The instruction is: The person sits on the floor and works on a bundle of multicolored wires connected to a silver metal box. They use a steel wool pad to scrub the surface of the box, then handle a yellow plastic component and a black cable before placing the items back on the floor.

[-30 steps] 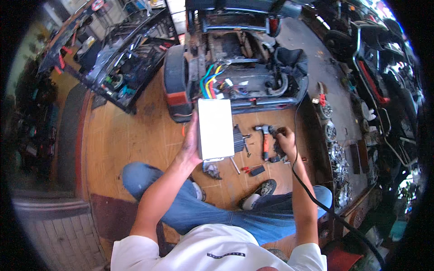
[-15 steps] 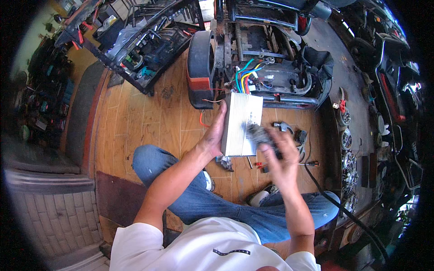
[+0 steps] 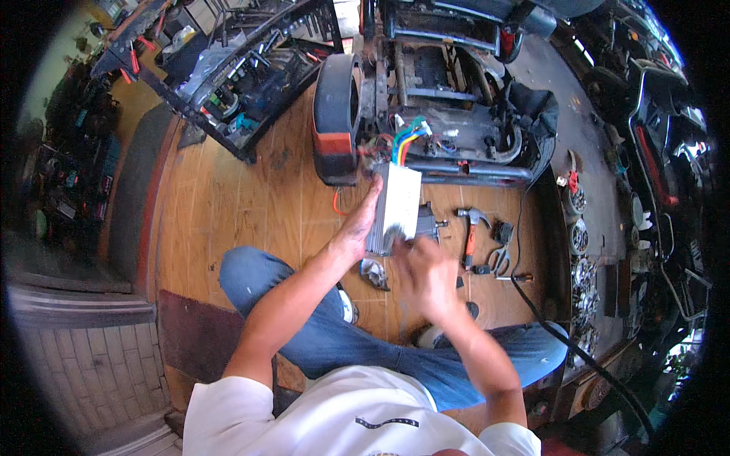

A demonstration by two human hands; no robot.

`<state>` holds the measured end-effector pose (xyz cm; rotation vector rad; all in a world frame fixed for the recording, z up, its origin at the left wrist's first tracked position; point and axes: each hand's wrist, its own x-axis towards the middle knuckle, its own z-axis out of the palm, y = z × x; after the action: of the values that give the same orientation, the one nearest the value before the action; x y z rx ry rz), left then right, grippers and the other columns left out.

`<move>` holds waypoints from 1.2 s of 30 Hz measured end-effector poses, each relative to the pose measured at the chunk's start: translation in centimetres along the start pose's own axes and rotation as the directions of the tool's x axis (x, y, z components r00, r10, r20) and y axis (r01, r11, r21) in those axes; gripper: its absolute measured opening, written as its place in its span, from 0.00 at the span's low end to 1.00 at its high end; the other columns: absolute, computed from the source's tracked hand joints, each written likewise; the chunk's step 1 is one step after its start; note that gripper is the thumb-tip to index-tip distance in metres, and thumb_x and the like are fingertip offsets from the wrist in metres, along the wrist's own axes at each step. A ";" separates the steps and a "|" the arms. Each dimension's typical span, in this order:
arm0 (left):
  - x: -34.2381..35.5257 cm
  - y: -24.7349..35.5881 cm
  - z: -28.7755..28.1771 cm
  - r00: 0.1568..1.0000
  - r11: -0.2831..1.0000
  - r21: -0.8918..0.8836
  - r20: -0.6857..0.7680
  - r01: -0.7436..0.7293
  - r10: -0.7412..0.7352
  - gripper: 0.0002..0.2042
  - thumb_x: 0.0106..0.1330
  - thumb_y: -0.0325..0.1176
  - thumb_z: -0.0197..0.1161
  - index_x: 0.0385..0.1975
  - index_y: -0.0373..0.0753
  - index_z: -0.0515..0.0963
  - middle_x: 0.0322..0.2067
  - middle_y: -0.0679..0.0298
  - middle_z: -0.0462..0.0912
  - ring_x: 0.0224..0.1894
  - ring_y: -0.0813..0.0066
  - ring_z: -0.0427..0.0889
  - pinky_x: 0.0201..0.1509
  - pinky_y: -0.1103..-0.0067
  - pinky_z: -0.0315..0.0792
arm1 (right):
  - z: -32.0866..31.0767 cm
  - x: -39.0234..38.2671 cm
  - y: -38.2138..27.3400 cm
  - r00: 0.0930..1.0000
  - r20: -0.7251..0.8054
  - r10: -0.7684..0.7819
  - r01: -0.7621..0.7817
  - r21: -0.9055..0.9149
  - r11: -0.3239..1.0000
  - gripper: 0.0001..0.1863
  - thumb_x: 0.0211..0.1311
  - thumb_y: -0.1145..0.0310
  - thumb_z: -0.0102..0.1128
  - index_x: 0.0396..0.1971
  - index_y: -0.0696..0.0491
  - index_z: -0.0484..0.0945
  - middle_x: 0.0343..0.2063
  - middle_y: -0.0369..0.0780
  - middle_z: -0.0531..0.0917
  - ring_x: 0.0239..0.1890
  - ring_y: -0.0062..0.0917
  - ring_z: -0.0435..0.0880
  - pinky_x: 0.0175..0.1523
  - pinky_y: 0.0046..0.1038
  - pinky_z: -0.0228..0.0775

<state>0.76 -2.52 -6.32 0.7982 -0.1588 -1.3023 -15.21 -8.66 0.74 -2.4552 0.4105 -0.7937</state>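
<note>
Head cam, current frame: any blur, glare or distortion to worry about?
Head view: motion blur smears the right hand, while the left hand and the hammer look fairly crisp; head view: the upper face of the silver box is pale, nearly washed out; head view: fisheye bends straight edges near the rim, and the corners go black.

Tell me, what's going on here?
A person's left hand holds a silver box, with coloured wires at its far end. The right hand, blurred, is at the box's near end; what it may hold is too blurred to tell. A hammer and scissors lie on the floor to the right, and a dark frame stands beyond.
</note>
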 end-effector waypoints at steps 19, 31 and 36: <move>-0.3 0.0 0.0 0.975 0.964 -0.152 0.011 0.220 -0.220 0.35 0.74 0.68 0.45 0.68 0.45 0.69 0.58 0.59 0.81 0.54 0.65 0.85 0.58 0.66 0.82 | -0.5 1.6 0.3 0.982 0.031 0.184 -0.183 -0.030 0.983 0.10 0.63 0.67 0.66 0.39 0.56 0.88 0.34 0.46 0.84 0.27 0.41 0.86 0.32 0.41 0.77; -2.3 2.3 3.6 0.952 0.961 -0.176 0.257 0.215 -0.166 0.44 0.71 0.73 0.43 0.75 0.42 0.61 0.64 0.54 0.76 0.57 0.53 0.83 0.61 0.53 0.79 | -6.0 -3.2 6.0 0.820 -0.050 0.571 -0.422 0.621 0.661 0.16 0.71 0.66 0.66 0.51 0.61 0.84 0.40 0.35 0.84 0.40 0.16 0.80 0.47 0.20 0.73; -1.4 1.3 3.4 0.964 0.983 -0.108 0.236 0.151 -0.122 0.48 0.67 0.77 0.42 0.75 0.42 0.60 0.69 0.55 0.71 0.63 0.58 0.80 0.65 0.57 0.77 | -4.5 -4.2 4.6 0.742 0.066 0.667 -0.507 0.707 0.494 0.23 0.73 0.64 0.64 0.63 0.59 0.77 0.48 0.39 0.85 0.46 0.20 0.82 0.53 0.23 0.75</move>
<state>-0.44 -2.69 -2.59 0.5586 -0.2064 -1.5194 -21.76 -12.39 -0.64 -1.3617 0.8218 -0.7212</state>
